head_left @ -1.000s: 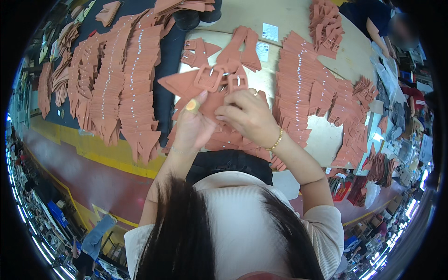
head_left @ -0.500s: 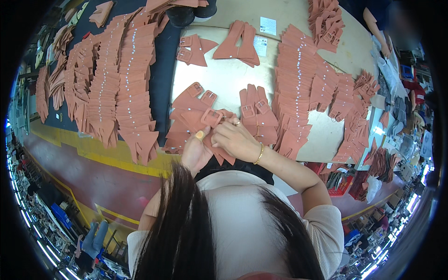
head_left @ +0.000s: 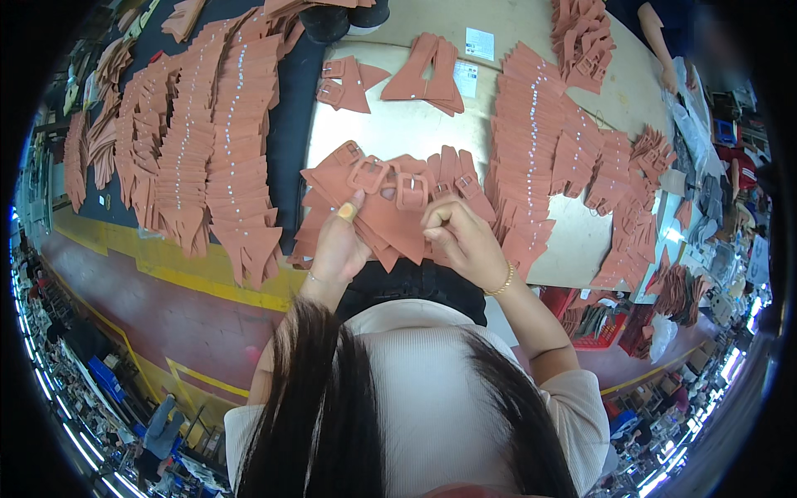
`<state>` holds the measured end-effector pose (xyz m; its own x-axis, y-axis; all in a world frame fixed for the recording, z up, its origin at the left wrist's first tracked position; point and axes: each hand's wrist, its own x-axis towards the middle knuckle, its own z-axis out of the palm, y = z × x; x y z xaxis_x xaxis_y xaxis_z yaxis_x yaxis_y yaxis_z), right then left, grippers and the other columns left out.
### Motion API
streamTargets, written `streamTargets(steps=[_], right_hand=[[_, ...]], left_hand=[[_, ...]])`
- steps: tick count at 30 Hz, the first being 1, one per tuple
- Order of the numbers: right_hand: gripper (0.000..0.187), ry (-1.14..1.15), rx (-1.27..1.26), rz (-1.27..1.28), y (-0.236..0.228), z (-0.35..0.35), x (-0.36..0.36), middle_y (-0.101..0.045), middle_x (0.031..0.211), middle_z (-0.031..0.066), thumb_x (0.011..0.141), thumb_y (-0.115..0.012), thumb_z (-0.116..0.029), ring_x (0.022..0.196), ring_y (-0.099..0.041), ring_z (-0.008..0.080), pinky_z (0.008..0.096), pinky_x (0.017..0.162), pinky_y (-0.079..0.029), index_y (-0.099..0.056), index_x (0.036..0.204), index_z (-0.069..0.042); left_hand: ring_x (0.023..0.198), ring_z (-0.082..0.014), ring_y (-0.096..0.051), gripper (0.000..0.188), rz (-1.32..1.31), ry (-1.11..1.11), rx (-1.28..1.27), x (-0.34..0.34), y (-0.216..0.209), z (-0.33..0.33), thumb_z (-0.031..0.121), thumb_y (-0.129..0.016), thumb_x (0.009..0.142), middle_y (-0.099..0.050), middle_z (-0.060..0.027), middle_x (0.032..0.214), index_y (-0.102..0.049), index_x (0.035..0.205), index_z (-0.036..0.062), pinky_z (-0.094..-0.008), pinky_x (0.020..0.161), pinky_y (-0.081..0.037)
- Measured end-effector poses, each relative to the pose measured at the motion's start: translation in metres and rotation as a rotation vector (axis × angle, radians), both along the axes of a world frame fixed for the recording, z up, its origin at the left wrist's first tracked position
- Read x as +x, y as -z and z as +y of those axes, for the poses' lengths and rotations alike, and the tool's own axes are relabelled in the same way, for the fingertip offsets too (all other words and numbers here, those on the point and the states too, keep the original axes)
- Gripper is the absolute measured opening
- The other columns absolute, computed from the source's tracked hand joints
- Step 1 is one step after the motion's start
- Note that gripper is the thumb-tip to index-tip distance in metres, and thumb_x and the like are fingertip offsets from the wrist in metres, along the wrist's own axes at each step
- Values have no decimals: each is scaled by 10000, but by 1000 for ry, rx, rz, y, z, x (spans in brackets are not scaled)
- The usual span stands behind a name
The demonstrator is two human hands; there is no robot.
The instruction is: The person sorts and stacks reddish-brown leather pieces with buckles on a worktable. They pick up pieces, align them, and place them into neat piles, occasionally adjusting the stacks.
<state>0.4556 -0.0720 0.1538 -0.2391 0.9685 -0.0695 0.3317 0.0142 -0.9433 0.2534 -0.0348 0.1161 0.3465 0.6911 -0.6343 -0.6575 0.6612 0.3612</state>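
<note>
My left hand grips reddish-brown strap pieces with buckles in front of me. Its thumb, wrapped in something yellow, presses on top, and the fingers are hidden underneath. Two covered square buckles show along the upper edge of what it holds. Just right of these pieces, my right hand is curled in a pinch; whether anything is between its fingertips is hidden. A bundle of similar buckled straps lies beyond the right hand. More such pieces are stacked beside and under the left hand's pieces.
Long overlapping rows of reddish-brown pieces lie on the dark cloth at left and in a row at right. Farther off are a buckled pair, a flared stack and paper labels. A red crate stands below right.
The right hand has drawn away from the left, to the right. The held pieces have turned and spread, so two buckles now show side by side. The left hand has shifted slightly left.
</note>
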Motion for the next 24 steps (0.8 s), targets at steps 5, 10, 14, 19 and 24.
streamTargets(steps=[5, 10, 14, 19, 24], right_hand=[[165, -270, -69, -267, -12, -13, 9, -655, 818, 81, 889, -607, -113, 776, -644, 295, 364, 714, -496, -461, 883, -38], [171, -272, 131, -187, -18, -10, 5, -664, 1058, 117, 911, -581, -150, 858, -640, 326, 371, 731, -507, -452, 885, -40], [181, -146, 157, 3, -21, 3, 4, -621, 1209, 144, 926, -568, -175, 1020, -635, 324, 360, 813, -505, -446, 904, -43], [143, -123, 249, 17, -16, 22, -7, -621, 1215, 129, 898, -585, -95, 1210, -545, 331, 377, 931, -480, -454, 893, -39], [138, -168, 507, -105, -9, 40, -15, -616, 1169, 114, 837, -632, -78, 1212, -525, 352, 436, 1002, -444, -518, 893, -25]], left_hand=[[1203, -253, -521, 369, -8, -106, -48, -2, -1, 10, 177, -401, 1011, -508, -153, 1300, -389, 1349, 30, -430, 1031, -433], [1200, -255, -522, 374, -10, -68, 15, -1, -5, 11, 173, -402, 1009, -506, -150, 1302, -380, 1354, 29, -438, 1035, -432], [1185, -256, -529, 364, -2, -46, 22, 1, -7, 5, 165, -405, 1007, -503, -144, 1297, -384, 1341, 23, -432, 1030, -440], [1184, -253, -526, 348, -90, -19, 10, 0, -8, 2, 157, -392, 1007, -499, -140, 1292, -393, 1327, 19, -437, 1026, -443], [1190, -250, -523, 376, -104, 37, -62, 0, -9, 2, 209, -329, 1018, -487, -138, 1307, -385, 1339, 22, -434, 1021, -446]])
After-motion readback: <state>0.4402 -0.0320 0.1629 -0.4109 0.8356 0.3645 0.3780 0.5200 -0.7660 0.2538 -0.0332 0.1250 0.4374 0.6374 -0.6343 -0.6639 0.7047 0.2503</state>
